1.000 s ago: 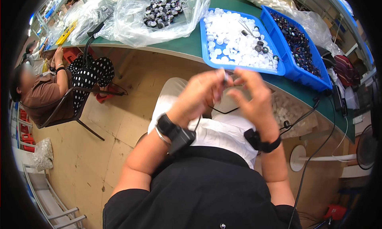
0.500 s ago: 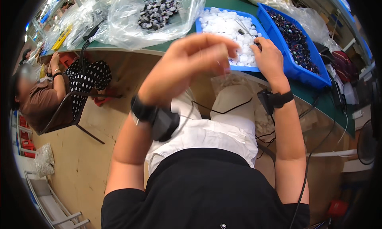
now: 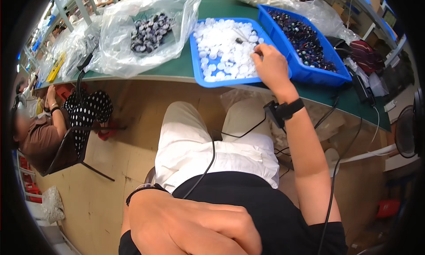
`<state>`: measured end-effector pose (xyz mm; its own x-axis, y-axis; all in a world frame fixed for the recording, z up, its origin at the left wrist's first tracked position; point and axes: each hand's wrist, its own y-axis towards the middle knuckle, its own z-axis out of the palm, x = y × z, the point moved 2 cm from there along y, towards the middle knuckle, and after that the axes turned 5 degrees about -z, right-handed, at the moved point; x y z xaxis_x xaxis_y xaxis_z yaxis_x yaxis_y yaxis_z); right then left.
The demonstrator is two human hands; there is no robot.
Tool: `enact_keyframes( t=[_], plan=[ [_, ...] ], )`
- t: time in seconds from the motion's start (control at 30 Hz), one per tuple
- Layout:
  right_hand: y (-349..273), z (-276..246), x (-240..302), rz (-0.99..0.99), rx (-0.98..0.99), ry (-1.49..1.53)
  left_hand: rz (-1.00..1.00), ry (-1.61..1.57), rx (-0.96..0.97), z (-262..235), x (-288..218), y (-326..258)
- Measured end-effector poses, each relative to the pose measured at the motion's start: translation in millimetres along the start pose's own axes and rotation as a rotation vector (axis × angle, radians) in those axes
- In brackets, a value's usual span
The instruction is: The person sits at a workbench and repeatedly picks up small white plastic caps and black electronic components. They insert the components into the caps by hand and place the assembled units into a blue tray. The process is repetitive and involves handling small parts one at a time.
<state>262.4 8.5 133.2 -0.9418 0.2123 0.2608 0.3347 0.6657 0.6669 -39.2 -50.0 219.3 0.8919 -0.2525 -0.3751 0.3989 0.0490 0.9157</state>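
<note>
Right hand [image 3: 271,67], upper centre, reaches into the blue tray [image 3: 199,73] of white caps [image 3: 223,51], fingers curled among them, grasp unclear. Left hand [image 3: 195,228], bottom, is fisted close to the camera; most caps appear unpicked.

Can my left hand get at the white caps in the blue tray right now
Probably not without a long reach: the left hand is pulled back close to the body, far from the white caps, while the right hand already rests on them.
</note>
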Motion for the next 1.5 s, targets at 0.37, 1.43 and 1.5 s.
enact_keyframes(
  t=[0.37, 1.43, 1.5],
  plan=[
    [-2.8, 3.7, -2.8, -0.069, -0.093, 0.056, -0.373, -0.189, -0.16, 5.7, -3.6, -10.0],
    [-13.4, -45.1, 66.3, 0.04, 0.219, 0.78, -0.835, 1.439, -0.008, -219.4, 124.5, -18.7],
    [-15.3, -45.8, 67.7, 0.049, 0.231, 0.825, -0.845, 1.398, -0.043, -216.3, 123.5, -18.6]
  ],
)
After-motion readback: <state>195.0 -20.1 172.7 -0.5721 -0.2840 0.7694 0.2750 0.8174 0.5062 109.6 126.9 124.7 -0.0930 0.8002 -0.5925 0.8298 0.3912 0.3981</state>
